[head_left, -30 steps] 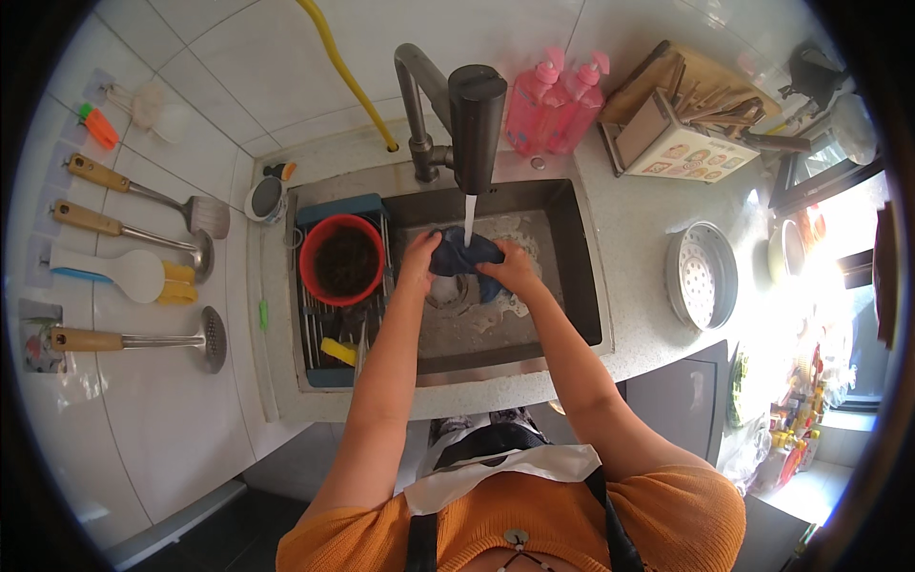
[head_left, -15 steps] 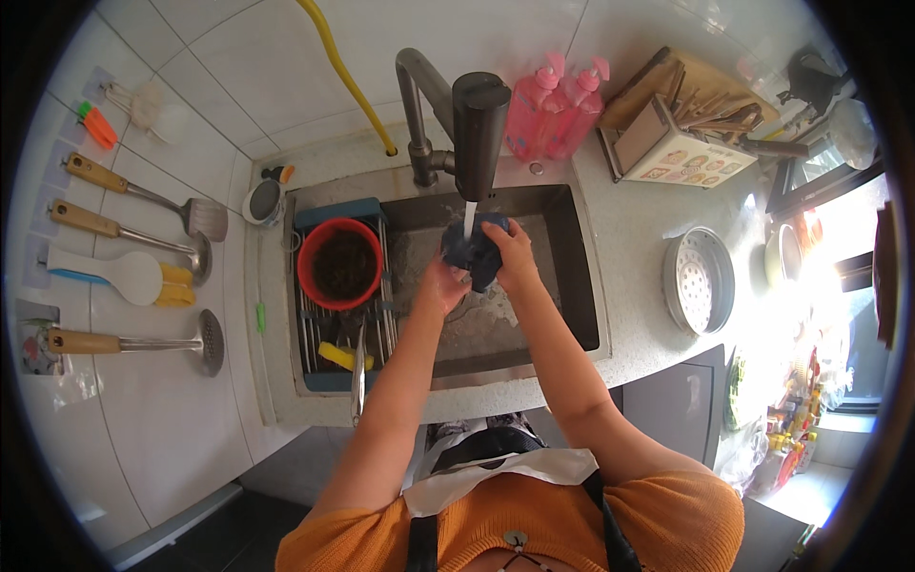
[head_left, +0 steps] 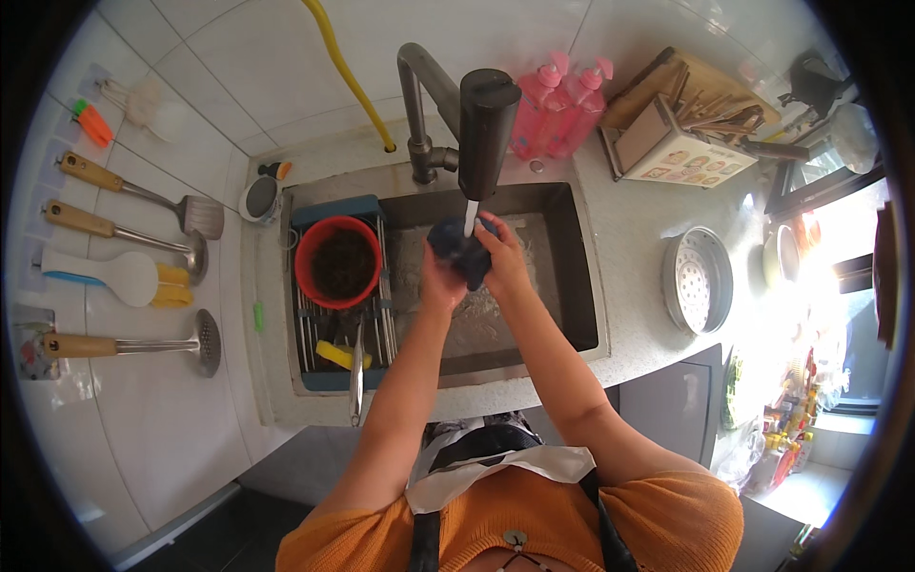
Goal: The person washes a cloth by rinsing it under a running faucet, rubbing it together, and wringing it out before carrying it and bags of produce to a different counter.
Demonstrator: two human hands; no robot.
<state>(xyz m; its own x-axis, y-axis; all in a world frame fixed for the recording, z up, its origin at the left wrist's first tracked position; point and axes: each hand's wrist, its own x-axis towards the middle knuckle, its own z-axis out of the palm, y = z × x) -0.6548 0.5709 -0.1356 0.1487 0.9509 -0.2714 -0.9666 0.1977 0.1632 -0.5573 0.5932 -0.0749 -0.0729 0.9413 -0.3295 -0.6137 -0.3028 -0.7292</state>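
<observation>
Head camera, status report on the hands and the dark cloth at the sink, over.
Left hand and right hand both gripping dark cloth. Cloth under running tap, above sink. Red bowl on rack to the left, clear of the hands.

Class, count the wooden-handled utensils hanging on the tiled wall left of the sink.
3: a slotted turner uppermost, a ladle just below it, a skimmer lowest. None seem hidden.

cloth [head_left: 456, 246]: dark blue | bowl [head_left: 337, 260]: red | bottles [head_left: 558, 100]: pink | hose [head_left: 345, 71]: yellow | faucet head [head_left: 486, 119]: black
</observation>
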